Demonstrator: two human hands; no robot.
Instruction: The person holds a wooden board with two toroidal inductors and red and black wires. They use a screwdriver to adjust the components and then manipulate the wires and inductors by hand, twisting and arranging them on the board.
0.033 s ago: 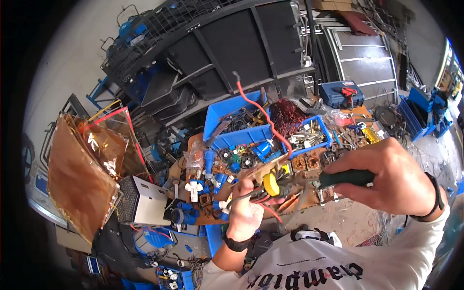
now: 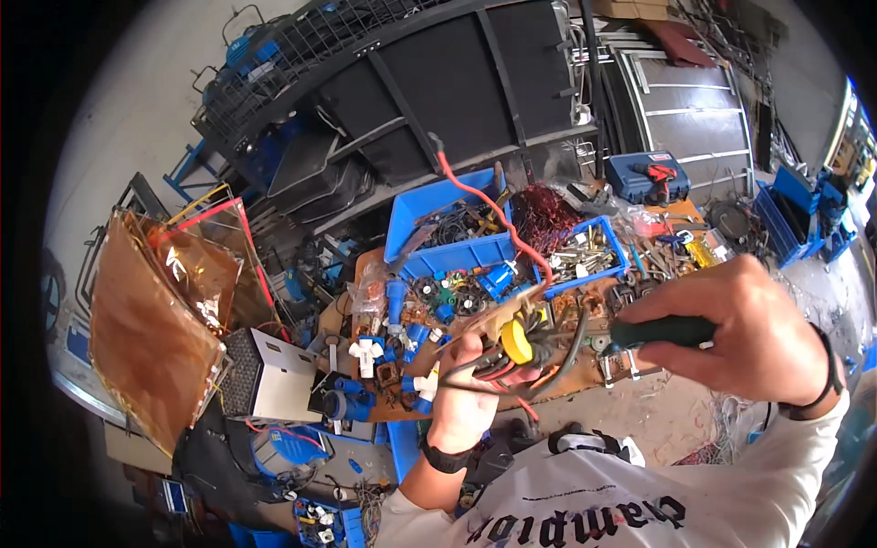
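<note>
My left hand (image 2: 459, 406) is closed around a small wired electrical part with a round yellow piece (image 2: 516, 342) on its front. A thick red cable (image 2: 507, 219) rises from it and bends away over the table. Out of its right side loops a black cable (image 2: 579, 347). My right hand (image 2: 763, 324) grips the dark green handle of a screwdriver (image 2: 665, 333), pointed left toward the part. The screwdriver's shaft and tip cannot be made out clearly against the clutter.
Beyond my hands, a blue bin (image 2: 457, 256) of cables and a blue tray (image 2: 585, 265) of metal pieces stand on a cluttered wooden table (image 2: 539, 406). A tangle of dark red wire (image 2: 541, 219) lies between them. Farther right, a red drill (image 2: 660, 183) rests on a blue case (image 2: 630, 173).
The black cable now bows out in a wide loop to the right of the part. The screwdriver has drawn slightly right, away from it. My left hand has barely moved.
</note>
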